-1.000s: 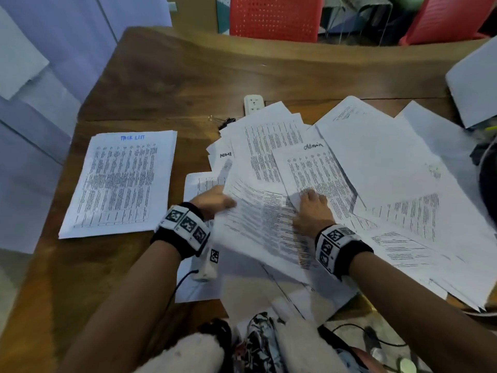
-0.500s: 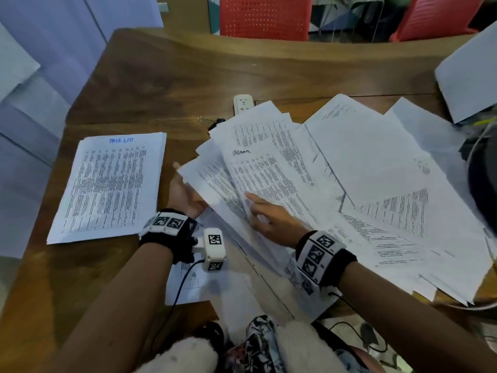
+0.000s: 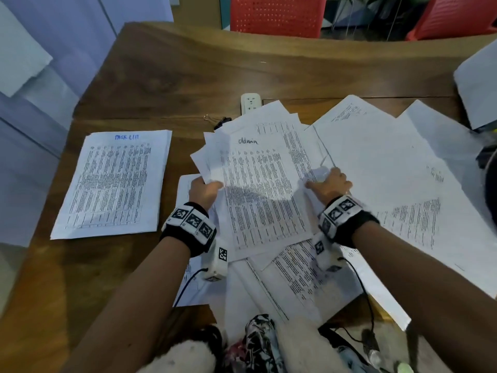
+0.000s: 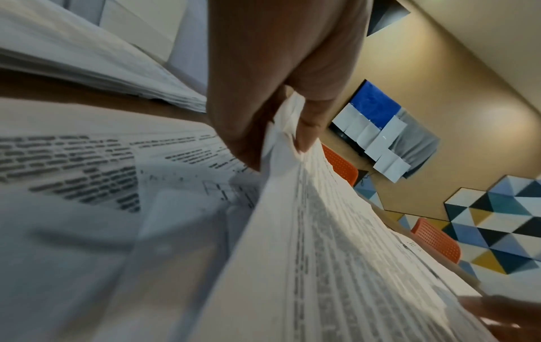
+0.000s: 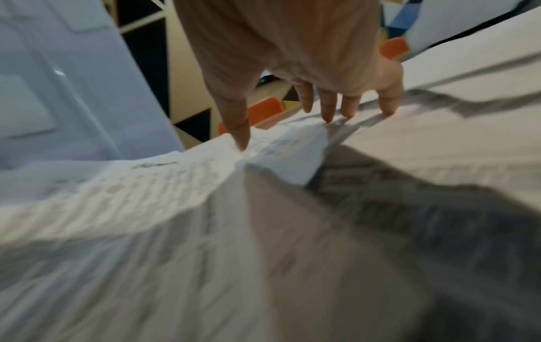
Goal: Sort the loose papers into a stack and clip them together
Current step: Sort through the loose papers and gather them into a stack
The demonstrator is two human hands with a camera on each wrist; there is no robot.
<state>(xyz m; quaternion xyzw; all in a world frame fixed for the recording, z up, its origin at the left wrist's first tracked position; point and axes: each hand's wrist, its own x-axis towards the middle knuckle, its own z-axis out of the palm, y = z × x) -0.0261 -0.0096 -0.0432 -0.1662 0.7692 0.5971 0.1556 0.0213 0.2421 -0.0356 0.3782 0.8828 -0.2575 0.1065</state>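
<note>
A bundle of printed papers [image 3: 263, 189] with a handwritten word at its top lies tilted in the middle of the wooden table [image 3: 188, 76]. My left hand [image 3: 205, 188] grips the bundle's left edge; in the left wrist view the left hand [image 4: 281, 138] pinches the crumpled sheets [image 4: 336, 254] between thumb and fingers. My right hand [image 3: 326, 181] holds the right edge. In the right wrist view the right hand [image 5: 284, 129] has its thumb on the top sheet [image 5: 146, 208], with a raised fold between thumb and fingertips. A black binder clip [image 3: 219, 121] peeks out behind the bundle.
A squared stack with a blue heading [image 3: 113, 181] lies to the left. Several loose sheets [image 3: 390, 170] spread to the right and over the near edge. A white power strip [image 3: 251, 102] lies behind the papers. Red chairs [image 3: 277, 14] stand beyond the table.
The bundle was swung upright and pulled together. My left hand shifted from under the sheets to gripping their left edge; my right hand moved from the bundle's middle to its right edge.
</note>
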